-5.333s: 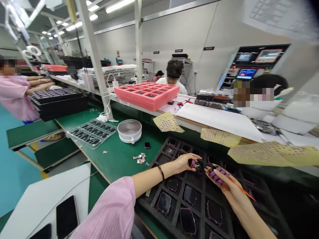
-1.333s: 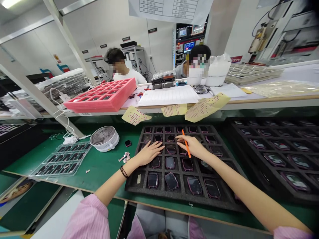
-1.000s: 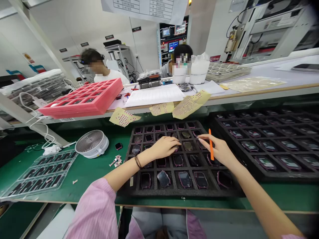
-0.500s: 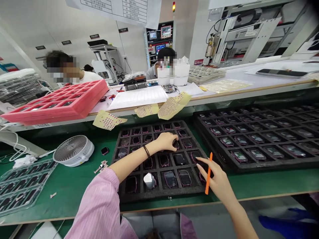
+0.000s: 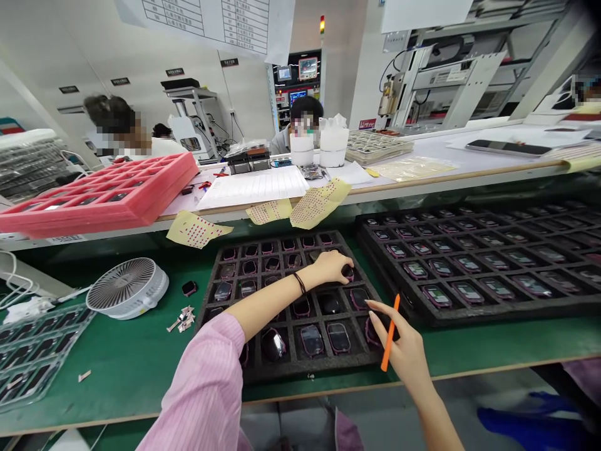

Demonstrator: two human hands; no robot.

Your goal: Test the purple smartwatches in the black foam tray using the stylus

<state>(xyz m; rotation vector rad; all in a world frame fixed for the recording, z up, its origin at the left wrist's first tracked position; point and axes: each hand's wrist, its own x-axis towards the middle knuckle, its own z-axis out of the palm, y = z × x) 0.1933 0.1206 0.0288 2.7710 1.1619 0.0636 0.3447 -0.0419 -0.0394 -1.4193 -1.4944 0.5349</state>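
A black foam tray (image 5: 305, 364) lies on the green bench, its square pockets holding dark watch cases with pinkish rims, such as this watch case (image 5: 339, 338). My left hand (image 5: 332, 268) reaches over the tray, fingers curled round another watch case (image 5: 347, 272) in a pocket toward the right side. Between the fingers of my right hand (image 5: 404, 347) is a slim orange stick (image 5: 389, 335), held upright and tilted. The index finger and thumb of that hand are near the tray's right edge, beside a watch case (image 5: 359, 299).
A larger black tray (image 5: 422, 316) of watch cases stands at right. On the left are a fan (image 5: 128, 288), a loose watch case (image 5: 189, 288), small strips (image 5: 183, 319) and a clear plastic tray (image 5: 61, 369). A pink foam tray (image 5: 154, 210) rests on the shelf; co-workers sit beyond.
My left hand has moved right, from one pocket to a neighbouring one. The right hand keeps the orange stick near the tray's right edge. The whole view has shifted slightly.
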